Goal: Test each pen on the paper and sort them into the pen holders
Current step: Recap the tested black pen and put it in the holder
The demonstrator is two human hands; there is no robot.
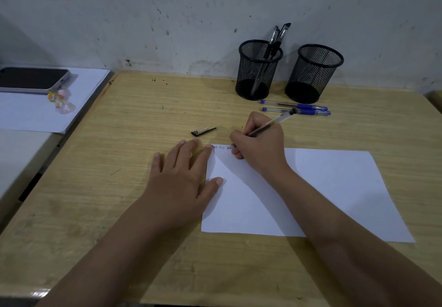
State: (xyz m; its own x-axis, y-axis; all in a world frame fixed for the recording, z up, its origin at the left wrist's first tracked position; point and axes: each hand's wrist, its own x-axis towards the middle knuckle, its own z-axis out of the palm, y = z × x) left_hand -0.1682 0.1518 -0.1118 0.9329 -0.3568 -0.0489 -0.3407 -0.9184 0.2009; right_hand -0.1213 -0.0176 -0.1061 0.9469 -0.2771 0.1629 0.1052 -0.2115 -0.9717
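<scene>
My right hand point(260, 144) grips a black pen point(279, 120) with its tip on the top left corner of the white paper point(334, 187), beside small scribbles. Flat on the paper's left edge lies my left hand point(184, 177), fingers spread. The pen's black cap point(203, 131) lies on the desk just beyond my left hand. Two blue capped pens point(296, 107) lie side by side in front of the holders. The left mesh holder point(257, 72) has two black pens point(275, 41) in it. I see no pens in the right mesh holder point(313, 74).
The wooden desk point(119, 163) meets a stained wall at the back. To the left, on a lower white surface, a phone point(31, 79) and a small colourful charm point(61, 101) rest on a white sheet point(79, 105).
</scene>
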